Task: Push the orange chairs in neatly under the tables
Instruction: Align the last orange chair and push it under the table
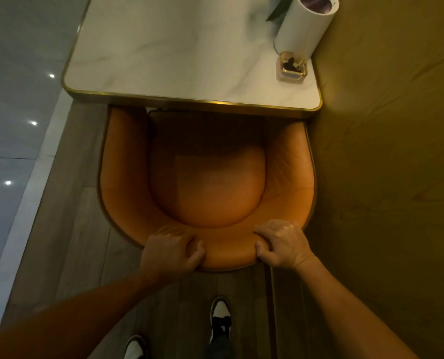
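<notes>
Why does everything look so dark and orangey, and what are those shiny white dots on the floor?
Head view: the light is dim and warm, so the chair and wall look orange-brown; the dots are lamp glare on the glossy floor; the wide lens bends the table edge and stretches the arms; both hands and the white tube look slightly soft.
</notes>
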